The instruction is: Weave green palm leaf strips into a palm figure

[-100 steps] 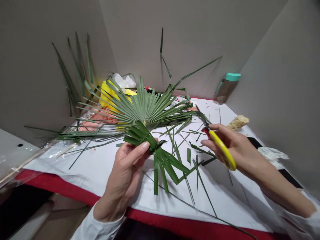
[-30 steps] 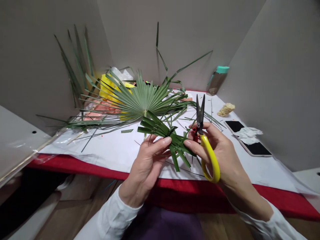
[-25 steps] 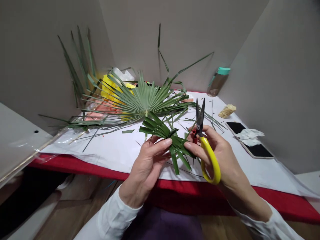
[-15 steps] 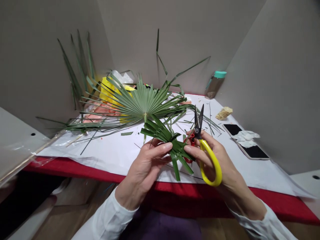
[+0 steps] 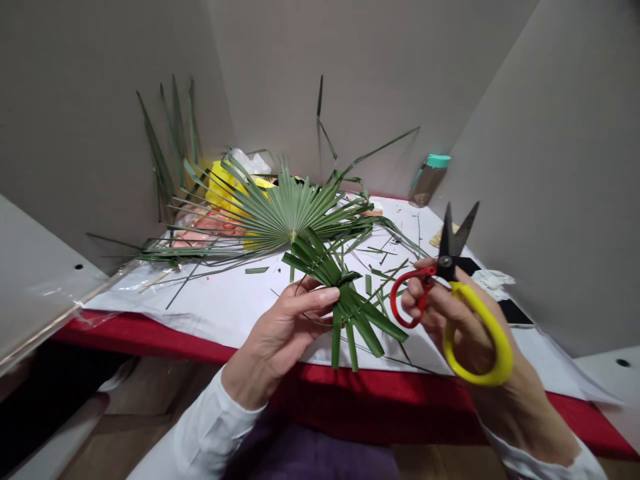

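Note:
Pinched at its middle between the thumb and fingers of my left hand (image 5: 285, 333) is a folded green leaf piece (image 5: 355, 307), with strips fanning out above and below. My right hand (image 5: 465, 320) holds scissors (image 5: 447, 267) with one yellow and one red handle. Their dark blades point up and stand apart, to the right of the leaf piece and not touching it. Just behind the held piece, a large fan-shaped palm leaf (image 5: 293, 207) lies on the white-covered table (image 5: 235, 293).
Leaf scraps (image 5: 383, 251) are scattered on the white cover. Yellow bags (image 5: 220, 185) and pink packages (image 5: 207, 227) lie at the back left. A bottle with a teal lid (image 5: 430, 180) stands at the back right. Phones (image 5: 515, 313) and a crumpled tissue (image 5: 493, 283) are at the right.
My right hand has let go of the leaf piece and moved right with the scissors, whose handles are now spread wider. The lower strips are more spread out and my left hand still holds the piece.

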`<state>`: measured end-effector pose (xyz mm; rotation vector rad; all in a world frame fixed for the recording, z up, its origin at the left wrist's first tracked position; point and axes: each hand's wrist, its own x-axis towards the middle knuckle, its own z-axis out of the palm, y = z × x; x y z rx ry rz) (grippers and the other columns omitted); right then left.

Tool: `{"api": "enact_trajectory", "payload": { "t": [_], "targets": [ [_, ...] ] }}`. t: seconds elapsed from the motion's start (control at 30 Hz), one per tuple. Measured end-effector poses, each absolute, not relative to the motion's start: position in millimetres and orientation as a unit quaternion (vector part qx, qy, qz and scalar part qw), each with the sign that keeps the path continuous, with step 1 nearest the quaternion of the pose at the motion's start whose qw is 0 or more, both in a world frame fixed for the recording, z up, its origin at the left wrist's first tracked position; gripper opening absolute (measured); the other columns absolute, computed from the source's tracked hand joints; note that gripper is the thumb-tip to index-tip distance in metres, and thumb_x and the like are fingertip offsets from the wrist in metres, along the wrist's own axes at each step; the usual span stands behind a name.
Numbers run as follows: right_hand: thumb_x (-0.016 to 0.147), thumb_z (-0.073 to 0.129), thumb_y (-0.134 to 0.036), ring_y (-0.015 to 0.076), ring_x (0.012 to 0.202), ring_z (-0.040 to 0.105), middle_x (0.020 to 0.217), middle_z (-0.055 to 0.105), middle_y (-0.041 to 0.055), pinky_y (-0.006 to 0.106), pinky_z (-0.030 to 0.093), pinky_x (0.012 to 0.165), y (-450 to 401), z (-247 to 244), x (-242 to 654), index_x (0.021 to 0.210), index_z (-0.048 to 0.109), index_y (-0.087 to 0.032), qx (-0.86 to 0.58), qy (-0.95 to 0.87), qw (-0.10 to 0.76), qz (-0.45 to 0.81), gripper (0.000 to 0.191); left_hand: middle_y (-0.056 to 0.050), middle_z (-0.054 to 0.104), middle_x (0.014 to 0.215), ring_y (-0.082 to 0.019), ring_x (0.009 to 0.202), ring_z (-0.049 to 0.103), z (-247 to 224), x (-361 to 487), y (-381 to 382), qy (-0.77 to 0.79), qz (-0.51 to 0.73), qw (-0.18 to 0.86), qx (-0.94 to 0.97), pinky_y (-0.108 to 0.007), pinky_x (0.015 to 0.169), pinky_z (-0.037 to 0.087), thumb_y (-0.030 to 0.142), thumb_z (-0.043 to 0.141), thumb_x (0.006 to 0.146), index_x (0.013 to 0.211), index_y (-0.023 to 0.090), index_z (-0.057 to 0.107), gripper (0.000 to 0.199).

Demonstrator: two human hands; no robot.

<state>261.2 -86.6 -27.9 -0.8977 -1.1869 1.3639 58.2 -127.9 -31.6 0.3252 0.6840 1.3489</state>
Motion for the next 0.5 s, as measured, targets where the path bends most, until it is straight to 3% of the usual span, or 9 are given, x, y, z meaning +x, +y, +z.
{"api": "enact_trajectory", "payload": {
  "t": [0.17,0.33,0.5],
  "targets": [
    [0.077,0.086,-0.039,0.0114,0.073,0.064,0.083,0.062,-0.0024,0.019,0.048,0.058,-83.8,-16.9,263.4,0.093,0.065,-0.025,-0.374,-0.496,0.545,0.563,0.03,0.004,0.064,0.062,-0.002,0.046,0.05,-28.9,57.9,-132.6,0.305,0.571,0.743,0.169,-0.013,0.047,0.044,0.005,0.096,0.05,0.066,0.012,0.069,0.032],
    [0.072,0.089,-0.041,0.0125,0.064,0.063,0.078,0.063,-0.0028,0.023,0.046,0.054,-84.9,-24.8,247.8,0.097,0.065,-0.024,-0.366,-0.511,0.485,0.608,0.039,0.004,0.062,0.062,-0.002,0.047,0.048,-30.6,64.7,-134.1,0.314,0.542,0.753,0.2,-0.013,0.047,0.044,0.01,0.095,0.056,0.073,0.01,0.074,0.027],
    [0.067,0.093,-0.032,0.0084,0.06,0.058,0.078,0.064,-0.0043,0.02,0.045,0.055,-85.0,-34.9,244.0,0.093,0.066,-0.022,-0.357,-0.517,0.472,0.619,0.038,0.002,0.068,0.073,-0.001,0.049,0.048,-32.8,69.5,-129.7,0.332,0.556,0.726,0.229,-0.012,0.048,0.044,0.012,0.095,0.057,0.079,0.01,0.077,0.029]
  ]
}}
